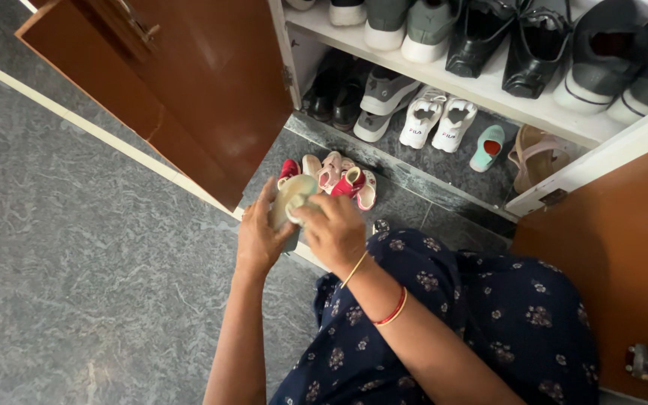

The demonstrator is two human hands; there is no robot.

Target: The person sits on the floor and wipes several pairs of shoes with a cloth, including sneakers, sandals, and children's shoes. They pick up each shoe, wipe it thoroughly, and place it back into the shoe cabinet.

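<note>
Grey marbled floor (76,247), open shoe cupboard ahead: I see one small pale shoe in hand.
My left hand (258,238) cups the pale shoe (292,196) while my right hand (337,229) presses on it; pink sandals (343,182) wait just beyond, and the shelves (444,75) farther off are already full of shoes.

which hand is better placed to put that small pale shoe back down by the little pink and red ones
Probably the left hand: it cups the pale shoe from below, while the right hand only presses on top. The pink and red shoes lie just beyond.
</note>
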